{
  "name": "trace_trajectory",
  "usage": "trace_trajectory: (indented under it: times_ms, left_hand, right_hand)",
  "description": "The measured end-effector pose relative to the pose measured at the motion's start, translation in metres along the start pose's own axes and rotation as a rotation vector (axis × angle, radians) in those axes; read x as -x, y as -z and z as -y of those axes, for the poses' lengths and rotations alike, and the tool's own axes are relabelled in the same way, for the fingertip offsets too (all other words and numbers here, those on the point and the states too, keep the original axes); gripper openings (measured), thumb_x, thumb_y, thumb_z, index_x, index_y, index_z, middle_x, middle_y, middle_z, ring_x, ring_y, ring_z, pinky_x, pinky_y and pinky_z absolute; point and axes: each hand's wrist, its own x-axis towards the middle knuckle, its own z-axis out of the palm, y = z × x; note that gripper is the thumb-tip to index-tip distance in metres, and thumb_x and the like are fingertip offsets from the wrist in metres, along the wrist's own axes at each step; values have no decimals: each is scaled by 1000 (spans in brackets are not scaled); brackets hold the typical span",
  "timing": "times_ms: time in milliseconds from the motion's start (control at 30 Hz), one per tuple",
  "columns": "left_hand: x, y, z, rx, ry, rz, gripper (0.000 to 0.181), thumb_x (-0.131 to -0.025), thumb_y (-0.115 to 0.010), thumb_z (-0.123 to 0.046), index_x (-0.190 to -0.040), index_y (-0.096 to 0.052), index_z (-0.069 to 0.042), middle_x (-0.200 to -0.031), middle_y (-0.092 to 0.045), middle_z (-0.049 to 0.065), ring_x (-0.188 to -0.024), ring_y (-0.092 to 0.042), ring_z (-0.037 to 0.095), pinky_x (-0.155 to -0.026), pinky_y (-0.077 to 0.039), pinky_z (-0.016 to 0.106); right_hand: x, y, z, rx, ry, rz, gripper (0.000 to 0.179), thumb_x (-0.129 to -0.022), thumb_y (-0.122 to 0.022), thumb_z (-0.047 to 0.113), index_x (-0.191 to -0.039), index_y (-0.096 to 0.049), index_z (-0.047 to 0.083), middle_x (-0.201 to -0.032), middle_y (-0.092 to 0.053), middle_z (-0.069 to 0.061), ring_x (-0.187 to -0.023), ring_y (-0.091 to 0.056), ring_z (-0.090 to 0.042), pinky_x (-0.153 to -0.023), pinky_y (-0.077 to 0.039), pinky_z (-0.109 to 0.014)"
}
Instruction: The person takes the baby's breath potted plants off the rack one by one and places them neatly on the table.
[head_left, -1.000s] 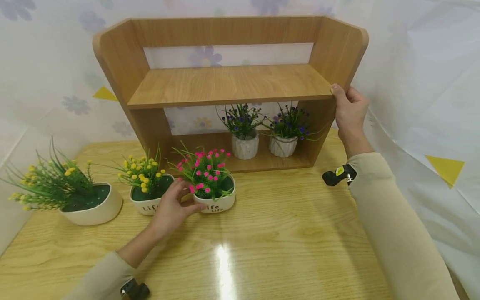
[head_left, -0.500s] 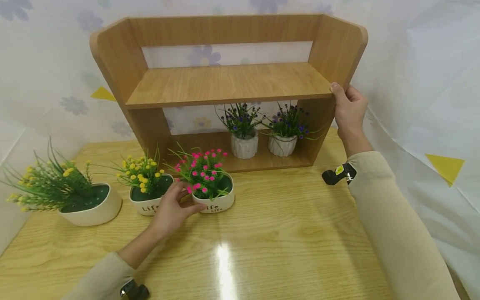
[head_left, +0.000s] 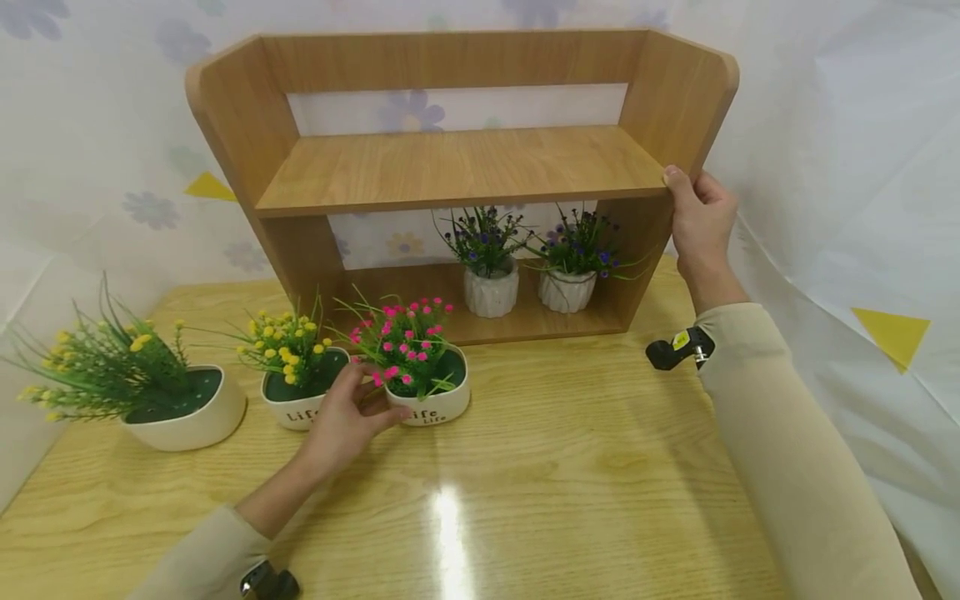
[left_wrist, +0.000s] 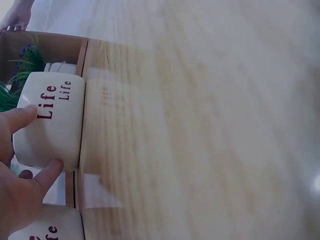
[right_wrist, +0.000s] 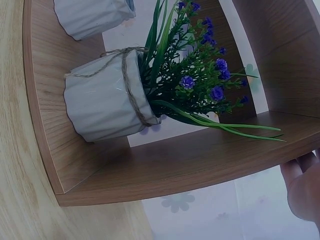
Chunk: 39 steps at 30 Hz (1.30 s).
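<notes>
Left hand (head_left: 341, 421) at the left end of the pink-flowered pot (head_left: 442, 405): thumb against the lettered near face, fingers round the end, pot pinched between them; far fingertips partly hidden. Pot lies to the right of the palm, upright, just on the near side of the shelf (head_left: 465, 167). Long axis runs left to right, roughly in line with the shelf's near edge. Relation that matters, as judged: the lower compartment opens on the far side of the pot, square to that long axis, while the grip comes from the left and leaves the right end free. Pot appears to stand on the table (head_left: 570, 483); cannot tell whether it touches the shelf. Yellow-flowered pot (head_left: 283, 413) just left, partly covered by the left hand in the head view; leafy pot (head_left: 201, 427) farther left. Far and right: twine-tied pot (right_wrist: 102, 100) and plain white pot (head_left: 491, 295), side by side in the right half of the lower compartment. Right hand (head_left: 705, 221) well apart, pinching the shelf's right side panel, thumb by the upper board's near corner. Left hand is clearly the nearer one.
</notes>
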Motion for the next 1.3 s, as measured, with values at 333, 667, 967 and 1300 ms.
trace_trajectory:
  times_ms: [333,667,967,1300]
  left_hand:
    - [11,6,-6,-11,-7,16,62,-74,-79,-17,-121,-40,-11,-132,-41,11,-120,-46,33,-88,-48,33]
    - [32,14,-17,75,-80,-4,53,-74,-78,-9,-113,-42,-4,-125,-43,11,-119,-46,34,-84,-51,32]
    - [48,22,-45,88,-141,-61,52,-75,-75,0,-116,-43,1,-120,-47,9,-107,-56,23,-79,-53,34]
    - [57,30,-75,141,-255,-81,47,-76,-69,11,-116,-44,3,-123,-43,16,-106,-57,23,-73,-54,36]
  right_hand:
    - [0,0,0,-16,23,6,14,-78,-74,17,-84,-73,4,-74,-66,-2,-70,-58,-16,-67,-46,-26]
    - [0,0,-1,-9,11,4,16,-78,-75,19,-85,-73,5,-76,-66,-2,-73,-58,-17,-68,-45,-26]
    - [-2,0,-2,-31,17,-2,15,-77,-75,17,-83,-73,4,-71,-65,-2,-66,-56,-15,-63,-44,-26]
    - [-1,0,-1,-16,5,-13,15,-77,-75,18,-85,-73,6,-74,-66,-1,-69,-56,-15,-66,-44,-25]
